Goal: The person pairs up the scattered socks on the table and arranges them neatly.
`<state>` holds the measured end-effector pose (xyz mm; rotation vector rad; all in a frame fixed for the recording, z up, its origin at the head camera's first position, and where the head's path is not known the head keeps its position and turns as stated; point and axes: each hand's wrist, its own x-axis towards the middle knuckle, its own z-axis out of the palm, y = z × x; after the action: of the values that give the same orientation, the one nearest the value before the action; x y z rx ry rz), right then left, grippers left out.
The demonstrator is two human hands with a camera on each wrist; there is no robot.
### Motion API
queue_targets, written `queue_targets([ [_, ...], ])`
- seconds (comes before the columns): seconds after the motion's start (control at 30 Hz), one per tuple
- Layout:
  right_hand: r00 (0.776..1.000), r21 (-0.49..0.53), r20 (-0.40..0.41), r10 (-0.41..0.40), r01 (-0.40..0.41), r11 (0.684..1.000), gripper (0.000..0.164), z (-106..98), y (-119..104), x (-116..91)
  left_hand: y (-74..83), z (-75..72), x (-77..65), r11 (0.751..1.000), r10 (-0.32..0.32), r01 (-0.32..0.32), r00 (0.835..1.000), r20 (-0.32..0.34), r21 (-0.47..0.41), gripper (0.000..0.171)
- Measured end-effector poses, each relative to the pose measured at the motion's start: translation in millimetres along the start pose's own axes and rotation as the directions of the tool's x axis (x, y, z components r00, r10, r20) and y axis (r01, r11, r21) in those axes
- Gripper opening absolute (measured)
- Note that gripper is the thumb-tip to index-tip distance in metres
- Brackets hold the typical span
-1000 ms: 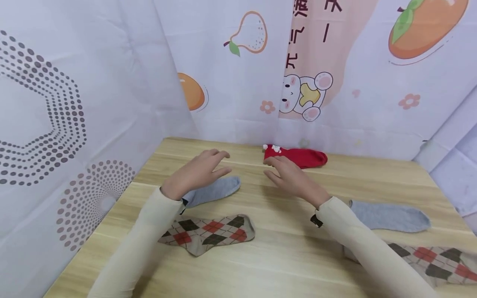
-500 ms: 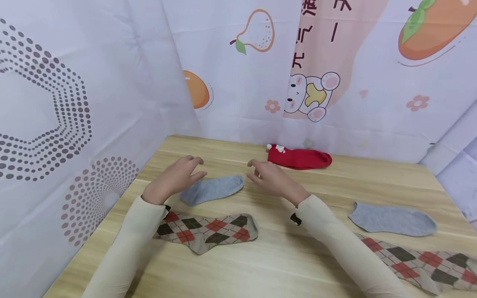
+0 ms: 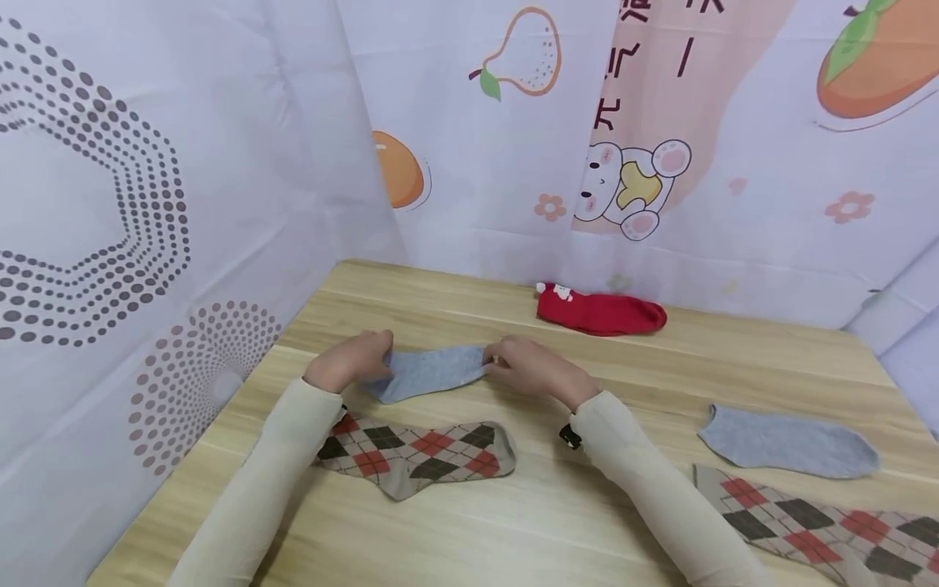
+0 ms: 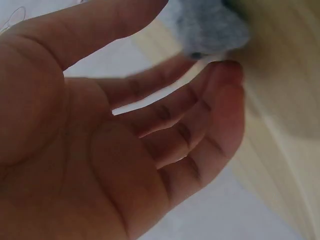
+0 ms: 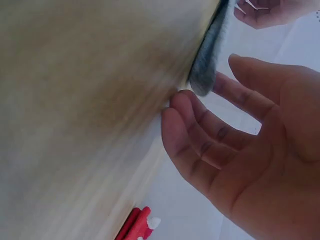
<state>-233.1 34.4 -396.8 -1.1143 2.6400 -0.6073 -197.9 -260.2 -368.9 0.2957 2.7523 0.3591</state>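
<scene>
A short grey sock lies flat across the left half of the table, between my two hands. My left hand pinches its left end, and in the left wrist view the grey fabric shows between thumb and fingertips. At the toe end is my right hand. In the right wrist view its index fingertip reaches behind the sock's end, while the thumb stands slightly apart. Just nearer to me lies an argyle sock in beige, red and dark green.
A red sock with a white figure lies at the back of the wooden table. On the right are another grey sock and a second argyle sock. Printed white curtains hang behind and at the left.
Both hands have come down from above the table to the ends of the left grey sock. The right hand moved left, away from the red sock. The view has shifted slightly.
</scene>
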Motion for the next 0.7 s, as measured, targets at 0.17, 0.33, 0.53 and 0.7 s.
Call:
queue_targets([
  [0.17,0.998,-0.011,-0.051,-0.041,0.04,0.999,0.013,2,0,2,-0.2,-0.2,5.2,1.0,0.021,-0.021,1.0,-0.014,-0.006,0.023],
  [0.33,0.998,-0.02,-0.03,-0.047,0.047,0.999,0.009,2,-2,1,-3.6,0.4,9.5,0.988,0.124,-0.126,0.992,-0.029,-0.094,0.013],
  [0.53,1.0,-0.03,-0.003,-0.027,0.027,0.999,0.008,4,-3,-2,-13.2,6.1,17.6,0.944,0.24,-0.249,0.968,-0.069,-0.217,0.017],
  [0.7,1.0,-0.008,-0.001,0.018,-0.018,1.0,0.012,2,-2,-5,-14.0,6.3,19.6,0.918,0.278,-0.304,0.952,-0.131,-0.255,0.023],
])
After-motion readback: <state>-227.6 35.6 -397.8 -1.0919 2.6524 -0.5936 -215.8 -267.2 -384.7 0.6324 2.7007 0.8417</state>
